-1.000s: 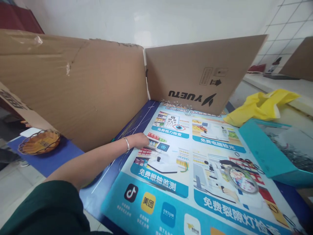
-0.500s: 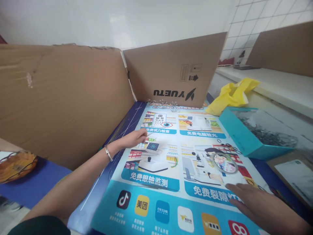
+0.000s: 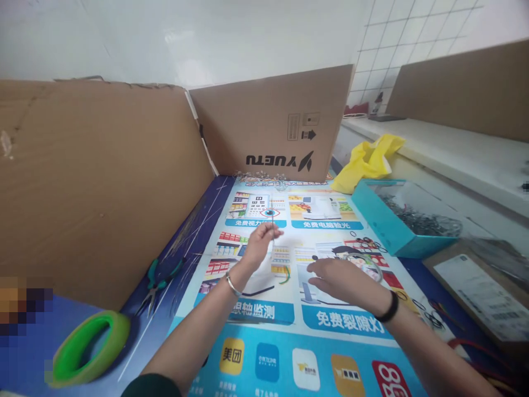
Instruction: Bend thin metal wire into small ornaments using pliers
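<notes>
A thin wire stands nearly upright over the middle of the poster, pinched at its lower end between the thumb and fingertips of the left hand. It is so fine that its top end fades into the print behind it. The right hand hovers just to the right with its fingers stretched out flat and loose, gripping nothing. Whether it touches the poster cannot be told, and it half hides a clear ring beneath it. A dark curved strip lies near the left wrist. Small black rings are scattered to the far right, beside a teal tray holding a tangle of metal bits too small to make out. Farther off lies a yellow bag. On the left, pliers and a green tape ring sit by the cardboard wall.
</notes>
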Demonstrator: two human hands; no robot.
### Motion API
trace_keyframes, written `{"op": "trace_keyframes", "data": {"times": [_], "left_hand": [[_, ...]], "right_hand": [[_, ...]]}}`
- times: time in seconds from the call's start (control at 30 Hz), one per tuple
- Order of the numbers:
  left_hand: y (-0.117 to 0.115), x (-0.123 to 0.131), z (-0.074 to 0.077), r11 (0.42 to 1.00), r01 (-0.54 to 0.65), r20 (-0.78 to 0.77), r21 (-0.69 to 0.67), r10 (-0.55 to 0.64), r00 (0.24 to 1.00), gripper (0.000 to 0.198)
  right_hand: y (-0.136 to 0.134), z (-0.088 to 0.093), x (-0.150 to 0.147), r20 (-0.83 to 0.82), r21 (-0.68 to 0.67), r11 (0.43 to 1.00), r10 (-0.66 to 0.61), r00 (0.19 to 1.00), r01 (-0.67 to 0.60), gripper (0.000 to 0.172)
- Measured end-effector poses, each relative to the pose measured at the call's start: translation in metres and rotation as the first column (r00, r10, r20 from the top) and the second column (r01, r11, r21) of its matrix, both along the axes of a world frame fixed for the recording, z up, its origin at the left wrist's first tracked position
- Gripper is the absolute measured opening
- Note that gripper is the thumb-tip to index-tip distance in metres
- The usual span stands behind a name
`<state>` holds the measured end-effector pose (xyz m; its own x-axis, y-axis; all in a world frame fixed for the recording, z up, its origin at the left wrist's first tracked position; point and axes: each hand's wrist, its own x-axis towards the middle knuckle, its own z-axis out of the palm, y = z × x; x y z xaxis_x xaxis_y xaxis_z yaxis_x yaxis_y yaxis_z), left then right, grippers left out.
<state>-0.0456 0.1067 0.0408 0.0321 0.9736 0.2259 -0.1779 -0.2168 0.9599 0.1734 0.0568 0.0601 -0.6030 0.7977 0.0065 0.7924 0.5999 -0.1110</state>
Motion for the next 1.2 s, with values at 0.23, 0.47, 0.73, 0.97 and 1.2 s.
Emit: {"op": "trace_keyframes", "data": {"times": [0.23, 0.47, 0.73, 0.97, 1.2], "left_hand": [[0.001, -0.003, -0.034, 0.992, 0.095, -0.041, -0.088, -0.098, 0.994, 0.015], [0.001, -0.002, -0.036, 0.994, 0.088, -0.119, -0.064, -0.095, 0.988, 0.017], [0.001, -0.006, -0.038, 0.999, 0.025, -0.308, -0.048, -0.038, 0.951, 0.019], [0.05, -0.054, -0.022, 0.992, -0.122, -0.603, -0.042, 0.072, 0.794, 0.017], [0.111, -0.06, -0.017, 0.987, -0.144, -0.905, -0.07, -0.003, 0.425, 0.031]], "right_hand": [[0.041, -0.009, -0.025, -0.193, -0.114, 0.993, -0.066, 0.979, 0.044, 0.023], [0.072, -0.018, -0.063, -0.498, -0.09, 0.995, -0.072, 0.864, 0.031, 0.037], [0.074, -0.016, -0.071, -0.688, -0.046, 0.998, -0.056, 0.723, 0.033, 0.03], [0.088, -0.018, -0.056, -0.656, -0.126, 0.986, -0.164, 0.736, 0.108, 0.033], [0.105, -0.038, -0.057, -0.65, -0.197, 0.971, -0.231, 0.724, 0.133, 0.031]]}}
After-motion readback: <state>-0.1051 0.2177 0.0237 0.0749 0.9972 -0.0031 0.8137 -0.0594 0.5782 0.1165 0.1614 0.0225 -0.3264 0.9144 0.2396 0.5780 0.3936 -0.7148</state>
